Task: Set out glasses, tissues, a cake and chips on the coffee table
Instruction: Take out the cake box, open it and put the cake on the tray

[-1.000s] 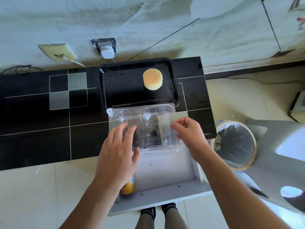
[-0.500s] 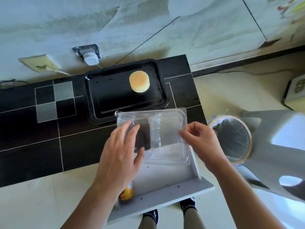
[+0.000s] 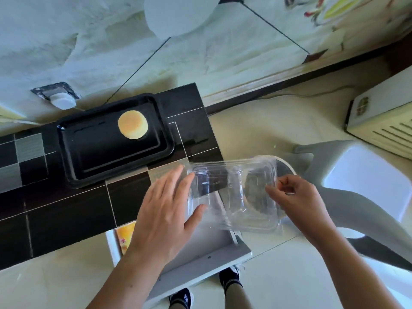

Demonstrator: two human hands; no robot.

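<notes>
A round yellow cake point(image 3: 133, 127) lies on a black tray point(image 3: 89, 157) at the back of the black coffee table point(image 3: 55, 215). An empty clear plastic container point(image 3: 231, 197) hangs in the air past the table's right end, partly over a waste bin point(image 3: 287, 168). My left hand point(image 3: 162, 215) lies flat against the container's left end, fingers straight and thumb spread. My right hand point(image 3: 298, 201) pinches its right edge with curled fingers.
An open white drawer point(image 3: 200, 248) juts out below the table front, with an orange-yellow pack point(image 3: 124, 237) at its left. A grey plastic stool point(image 3: 356, 181) stands to the right, a white appliance point(image 3: 383, 121) beyond it. My feet point(image 3: 229, 277) stand below the drawer.
Both hands have carried the clear container to the right, from above the table's front edge to over the waste bin. The cake and tray have stayed put.
</notes>
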